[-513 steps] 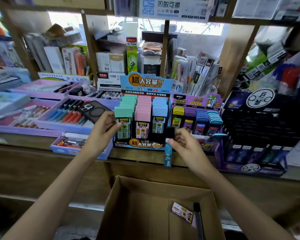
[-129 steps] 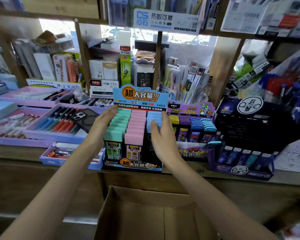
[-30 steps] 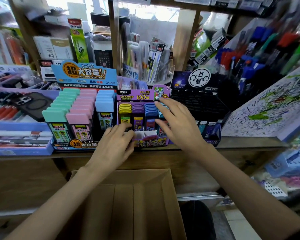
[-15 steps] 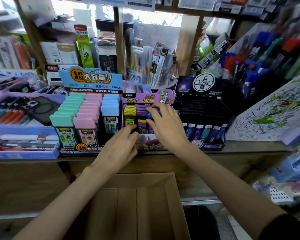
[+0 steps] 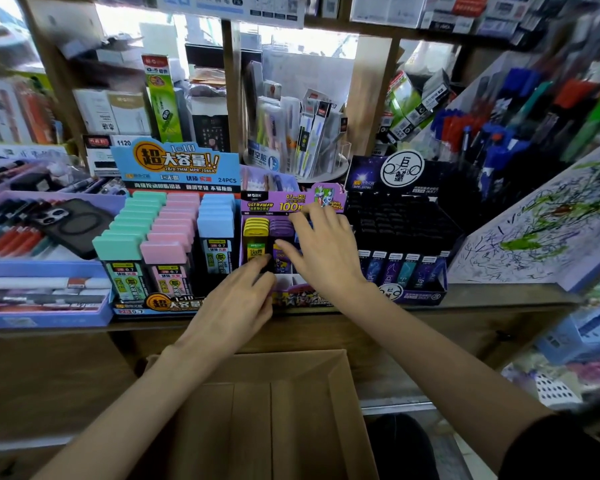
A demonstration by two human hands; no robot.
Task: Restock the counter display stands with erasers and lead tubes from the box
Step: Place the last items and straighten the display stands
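Observation:
A purple display stand (image 5: pixel 291 202) of small lead tubes with yellow (image 5: pixel 255 230) and purple caps stands on the wooden counter. My right hand (image 5: pixel 321 247) lies spread over its rows, fingers straight on the tube tops, hiding the blue ones. My left hand (image 5: pixel 239 296) rests against the stand's front lip, fingertips near the yellow tube's base, holding nothing. To the left is the blue stand (image 5: pixel 174 168) with green, pink and blue capped lead boxes (image 5: pixel 163 233). Below the counter sits the open cardboard box (image 5: pixel 274 410); no stock is visible on the part of its floor in view.
A black stand (image 5: pixel 399 220) of dark lead tubes stands to the right of the purple one. Purple trays of pens (image 5: pixel 32 271) and a phone (image 5: pixel 73 223) sit to the left. A scribbled test pad (image 5: pixel 541 230) leans at the right. Shelves of stationery rise behind.
My right hand has slid slightly left over the tube tops of the purple stand. My left hand stays at the stand's front. The view has shifted a little.

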